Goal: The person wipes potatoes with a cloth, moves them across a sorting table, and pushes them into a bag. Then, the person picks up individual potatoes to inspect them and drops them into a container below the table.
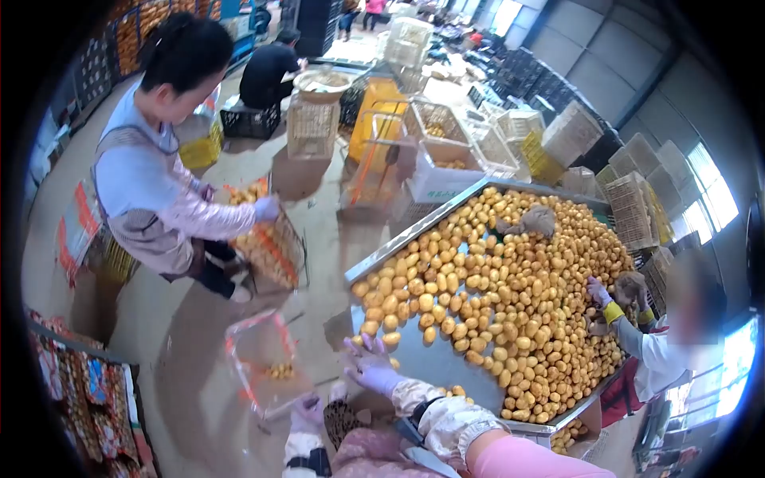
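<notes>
Small yellow-brown potatoes [518,311] cover much of a metal sorting table [414,231] with raised edges. My right hand [372,365], in a light purple glove, reaches over the table's lower left edge with its fingers spread. A few potatoes lie just beyond its fingertips, and nothing shows in its grip. Lower and further left is my left hand [307,414], also gloved, close to my body and beside a red-edged mesh crate [259,354] with some potatoes in it. Its fingers are blurred, so their pose is unclear.
A person [147,171] at the left bends over a potato-filled mesh bag [271,247]. Across the table at the right, another person [661,342] works with gloved hands among the potatoes. Stacked plastic crates [570,131] stand behind the table; filled bags [88,390] lie lower left.
</notes>
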The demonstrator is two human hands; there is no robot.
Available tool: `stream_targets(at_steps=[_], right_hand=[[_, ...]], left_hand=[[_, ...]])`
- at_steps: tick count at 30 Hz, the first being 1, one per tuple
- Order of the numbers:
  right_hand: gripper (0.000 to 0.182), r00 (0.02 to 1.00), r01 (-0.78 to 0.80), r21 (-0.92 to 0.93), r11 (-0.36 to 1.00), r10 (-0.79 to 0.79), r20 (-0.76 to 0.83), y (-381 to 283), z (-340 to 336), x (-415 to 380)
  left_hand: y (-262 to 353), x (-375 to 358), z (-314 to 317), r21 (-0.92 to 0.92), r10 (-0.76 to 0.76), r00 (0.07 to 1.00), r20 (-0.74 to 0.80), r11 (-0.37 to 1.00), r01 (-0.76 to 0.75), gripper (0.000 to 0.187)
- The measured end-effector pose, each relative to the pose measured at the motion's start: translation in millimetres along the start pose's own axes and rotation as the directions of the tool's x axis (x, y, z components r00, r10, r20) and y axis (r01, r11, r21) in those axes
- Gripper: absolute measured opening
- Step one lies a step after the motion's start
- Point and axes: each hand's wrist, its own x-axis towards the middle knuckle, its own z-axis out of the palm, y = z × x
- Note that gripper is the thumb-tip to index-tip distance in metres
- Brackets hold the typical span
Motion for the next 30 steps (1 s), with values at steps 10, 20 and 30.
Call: stream_targets(at_steps=[10,20,30], right_hand=[[0.052,0.988,0.073,0.051,0.996,-0.066,-0.137,6.7,9.4,-0.1],[0.054,0.996,0.045,0.133,0.990,-0.034,-0.086,1.9,-5.0,-3.0],[0.054,0.995,0.042,0.189,0.981,-0.024,-0.096,-0.7,-10.1,-5.5]], left_hand=[[5.9,73.3,89.2,-0.806,-0.268,0.934,0.235,0.484,0.341,0.017],[8.6,62.4,128.7,-0.867,-0.433,0.788,0.437,0.028,0.497,0.039],[46.2,54.6,105.2,-0.781,-0.439,0.660,0.610,-0.193,0.594,0.052]])
